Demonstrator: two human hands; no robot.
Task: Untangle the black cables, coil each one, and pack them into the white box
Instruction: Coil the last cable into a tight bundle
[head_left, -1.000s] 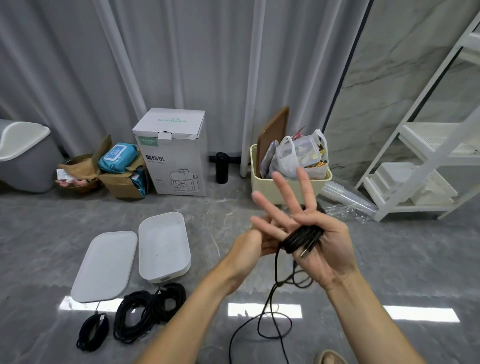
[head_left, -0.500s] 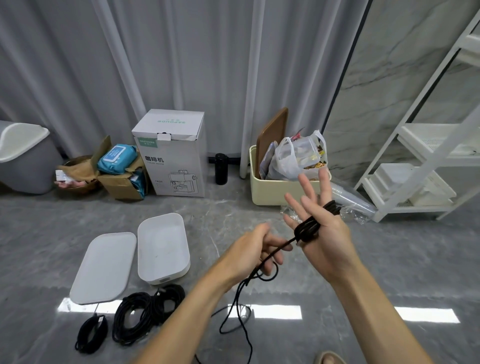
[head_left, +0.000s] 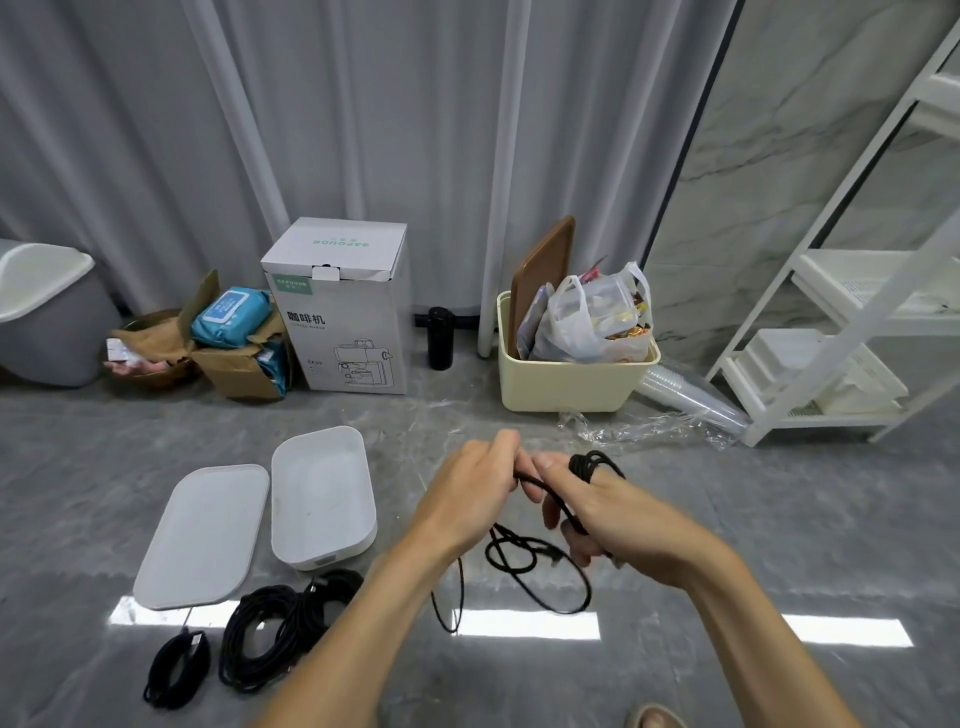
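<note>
Far to the left of the left hand, a grey bin is seen against the curtain, with a torn carton holding a blue packet beside it. Below and to the left of that hand, a small coil and a larger coil of black cable lie on the floor. Just above them the white lid is laid flat, touching or just beside the open white box, which lies just left of the left hand. Beyond the box a coffee-machine box and a black bottle are stood upright.

The left hand is held above the floor, fingers curled, pinching the cable where it meets the right hand. Loose loops of this cable hang below and between both hands. The right hand is turned back-up, fingers bent, with several turns of cable wrapped round one finger and the strand gripped underneath.

Beyond the right hand a cream tub is filled with a board and bags; crumpled plastic wrap lies at its right, and a white rack is stood farthest right.
</note>
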